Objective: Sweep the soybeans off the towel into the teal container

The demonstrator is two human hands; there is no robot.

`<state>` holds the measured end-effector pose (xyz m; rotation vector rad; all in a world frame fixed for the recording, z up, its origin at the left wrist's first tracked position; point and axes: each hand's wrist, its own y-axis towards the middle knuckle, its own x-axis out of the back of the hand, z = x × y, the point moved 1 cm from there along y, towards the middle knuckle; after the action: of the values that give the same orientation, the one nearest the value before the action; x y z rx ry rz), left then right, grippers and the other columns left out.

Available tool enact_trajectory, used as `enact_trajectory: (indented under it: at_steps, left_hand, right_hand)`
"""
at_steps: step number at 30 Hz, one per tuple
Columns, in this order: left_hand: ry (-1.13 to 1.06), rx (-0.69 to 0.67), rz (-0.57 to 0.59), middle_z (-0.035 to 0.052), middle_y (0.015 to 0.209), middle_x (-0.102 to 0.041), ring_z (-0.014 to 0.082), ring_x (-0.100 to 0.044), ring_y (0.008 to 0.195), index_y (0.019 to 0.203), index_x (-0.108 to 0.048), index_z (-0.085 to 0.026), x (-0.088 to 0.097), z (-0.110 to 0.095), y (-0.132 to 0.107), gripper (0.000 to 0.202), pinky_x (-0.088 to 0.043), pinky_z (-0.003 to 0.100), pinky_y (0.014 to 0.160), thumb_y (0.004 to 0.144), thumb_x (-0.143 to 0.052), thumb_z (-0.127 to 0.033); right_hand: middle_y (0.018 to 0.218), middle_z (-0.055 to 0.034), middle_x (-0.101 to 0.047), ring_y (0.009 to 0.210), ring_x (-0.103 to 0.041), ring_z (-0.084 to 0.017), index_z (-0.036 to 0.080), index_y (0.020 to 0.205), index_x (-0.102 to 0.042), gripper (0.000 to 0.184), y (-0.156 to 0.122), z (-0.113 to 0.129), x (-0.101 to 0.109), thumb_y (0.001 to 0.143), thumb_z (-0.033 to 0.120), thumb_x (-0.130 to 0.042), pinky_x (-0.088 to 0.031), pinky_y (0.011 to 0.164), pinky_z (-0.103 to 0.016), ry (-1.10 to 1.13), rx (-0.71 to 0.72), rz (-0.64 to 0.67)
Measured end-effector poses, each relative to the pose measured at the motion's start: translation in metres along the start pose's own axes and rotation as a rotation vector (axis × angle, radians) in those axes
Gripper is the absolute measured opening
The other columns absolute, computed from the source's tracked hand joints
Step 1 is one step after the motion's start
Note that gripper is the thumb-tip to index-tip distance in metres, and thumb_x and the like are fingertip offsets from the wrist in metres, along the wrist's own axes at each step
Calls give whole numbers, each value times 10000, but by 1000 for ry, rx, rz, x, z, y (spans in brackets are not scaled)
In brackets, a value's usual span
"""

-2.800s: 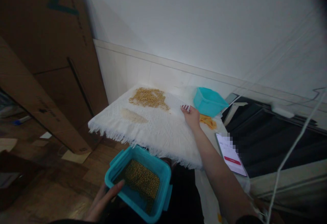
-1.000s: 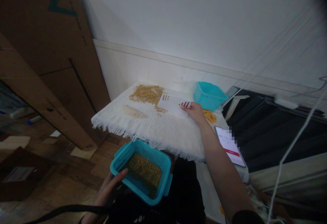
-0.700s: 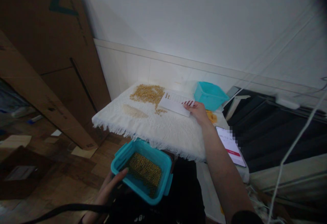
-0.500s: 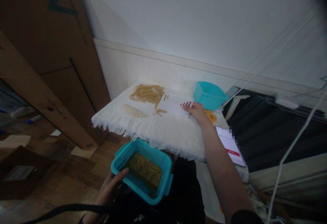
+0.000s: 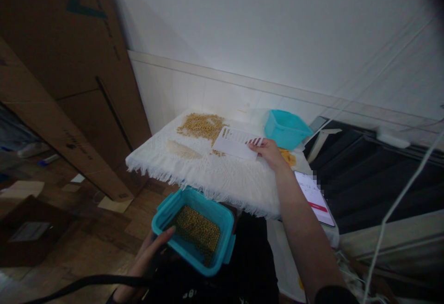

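Low down, the left hand (image 5: 151, 249) holds a teal container (image 5: 204, 207) of wet-looking beans (image 5: 199, 230) before the front edge of the bench (image 5: 239, 181), thumb over the rim, other fingers hidden. The right hand (image 5: 270, 152) pinches a white card (image 5: 236, 145) beside loose beans (image 5: 203, 126) near the back left corner.

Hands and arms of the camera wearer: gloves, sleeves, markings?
Both the left hand and right hand are ungloved, with no visible markings. The right forearm is bare up to a black sleeve. A black strap crosses the view by the left forearm.
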<state>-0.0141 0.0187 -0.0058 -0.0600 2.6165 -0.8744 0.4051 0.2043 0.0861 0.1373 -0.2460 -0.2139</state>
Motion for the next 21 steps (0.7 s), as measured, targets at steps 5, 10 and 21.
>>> enact_trajectory:
  at_steps: [5,10,21]
  left_hand:
    - [-5,7,8,159,1591,-660,463,-619,1447,1597,-561,-270,1,1,2,968,-642,569,1057,744,-953,-507]
    - [-9,-1,23,139,1580,-675,445,-609,1463,1575,-587,-271,0,-1,0,934,-636,548,1077,748,-948,-516]
    - [16,-21,45,112,1628,-635,462,-549,1513,1564,-583,-308,5,3,2,904,-643,557,1050,763,-924,-551]
  right_hand:
    - [909,-70,-833,801,-725,-232,198,845,-839,593,1,0,3,465,624,-1000,-566,754,-360,53,-10,-29]
    - [865,-61,-825,759,-708,-224,203,822,-839,580,1,0,4,454,622,-996,-547,692,-338,15,-33,-25]
    - [892,-78,-833,797,-739,-254,193,854,-839,602,2,-5,14,448,607,-997,-571,698,-356,21,-35,-102]
